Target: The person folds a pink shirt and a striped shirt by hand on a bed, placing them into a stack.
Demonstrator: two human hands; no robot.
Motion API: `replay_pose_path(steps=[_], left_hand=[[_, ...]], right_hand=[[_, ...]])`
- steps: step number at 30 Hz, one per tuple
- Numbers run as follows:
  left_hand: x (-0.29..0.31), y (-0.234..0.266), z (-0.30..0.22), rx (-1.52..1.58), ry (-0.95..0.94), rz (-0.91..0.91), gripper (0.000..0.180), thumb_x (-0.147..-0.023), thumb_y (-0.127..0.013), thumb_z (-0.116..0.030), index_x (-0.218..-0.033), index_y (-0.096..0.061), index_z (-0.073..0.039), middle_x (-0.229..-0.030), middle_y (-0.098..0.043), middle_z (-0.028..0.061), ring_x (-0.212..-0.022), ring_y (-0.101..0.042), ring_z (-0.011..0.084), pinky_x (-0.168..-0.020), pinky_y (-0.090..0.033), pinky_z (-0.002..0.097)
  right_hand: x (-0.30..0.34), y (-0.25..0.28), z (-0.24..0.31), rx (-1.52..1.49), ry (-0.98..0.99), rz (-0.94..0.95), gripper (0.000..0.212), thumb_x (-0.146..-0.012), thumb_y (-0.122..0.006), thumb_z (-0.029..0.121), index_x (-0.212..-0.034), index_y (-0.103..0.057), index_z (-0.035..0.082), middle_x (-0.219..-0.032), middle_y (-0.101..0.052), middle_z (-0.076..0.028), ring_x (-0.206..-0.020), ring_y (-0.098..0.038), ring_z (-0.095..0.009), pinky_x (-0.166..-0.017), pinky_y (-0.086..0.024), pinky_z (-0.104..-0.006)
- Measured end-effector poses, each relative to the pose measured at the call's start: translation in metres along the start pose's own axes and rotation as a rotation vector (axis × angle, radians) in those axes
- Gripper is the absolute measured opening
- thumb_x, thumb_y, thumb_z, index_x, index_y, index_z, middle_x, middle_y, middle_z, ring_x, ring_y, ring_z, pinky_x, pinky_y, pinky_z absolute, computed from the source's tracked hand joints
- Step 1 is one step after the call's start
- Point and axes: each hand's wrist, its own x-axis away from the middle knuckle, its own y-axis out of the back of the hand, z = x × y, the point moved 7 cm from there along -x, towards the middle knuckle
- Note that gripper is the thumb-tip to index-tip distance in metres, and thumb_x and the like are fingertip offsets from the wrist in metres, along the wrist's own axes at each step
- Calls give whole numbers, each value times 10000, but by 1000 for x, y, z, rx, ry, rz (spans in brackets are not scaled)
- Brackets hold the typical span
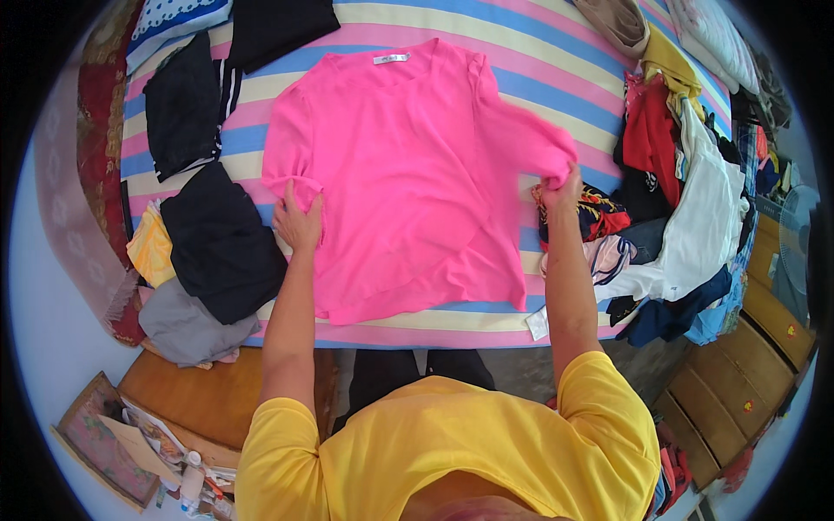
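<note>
Plainly, a pink top (391, 182) spread on a striped sheet (556, 43), a hand at each sleeve

The pink top lies in the middle of the sheet, neckline away from the person, a small white label (380, 60) at its collar. The left hand (297, 224) has its fingers clamped on the end of the sleeve on that side, which is folded in close to the body of the garment. The right hand (563, 187) has its fingers closed around the other sleeve's end, drawn out sideways and slightly blurred.

Left of the top sit a black folded garment (217, 243), a grey cloth (191, 321) and a yellow cloth (150, 247). On the right is a loose heap with a red garment (651, 130), a white garment (702, 208) and a navy cloth (682, 308). Wooden drawers (717, 395) stand beyond it.
</note>
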Motion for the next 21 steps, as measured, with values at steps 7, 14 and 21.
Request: replay_pose_path(steps=[7, 14, 21], left_hand=[[-33, -18, 45, 75, 106, 108, 388, -799, -542, -427, -1097, -614, -189, -959, -601, 129, -1009, -502, 269, -853, -387, 442], [-30, 16, 70, 1063, 471, -171, 201, -890, -507, -253, -970, -593, -90, -925, -606, 59, -882, -542, 181, -762, -436, 358], [-30, 69, -52, 2032, 275, 383, 101, -914, -465, -152, -1000, -511, -130, -963, -557, 6, -891, -524, 158, -768, -427, 328]], right_hand=[[52, -114, 52, 360, 576, 34, 102, -851, -524, 142, -903, -524, 54, -763, -562, -41, -648, -556, -120, -547, -458, -242], [139, -244, -69, 961, 363, 866, 391, -808, -607, 188, -1145, -499, 21, -980, -600, -123, -864, -581, -186, -753, -460, -302], [92, -118, -91, 1451, 525, 533, 341, -806, -587, 196, -1084, -552, 1, -831, -643, -138, -795, -615, -214, -699, -475, -311]])
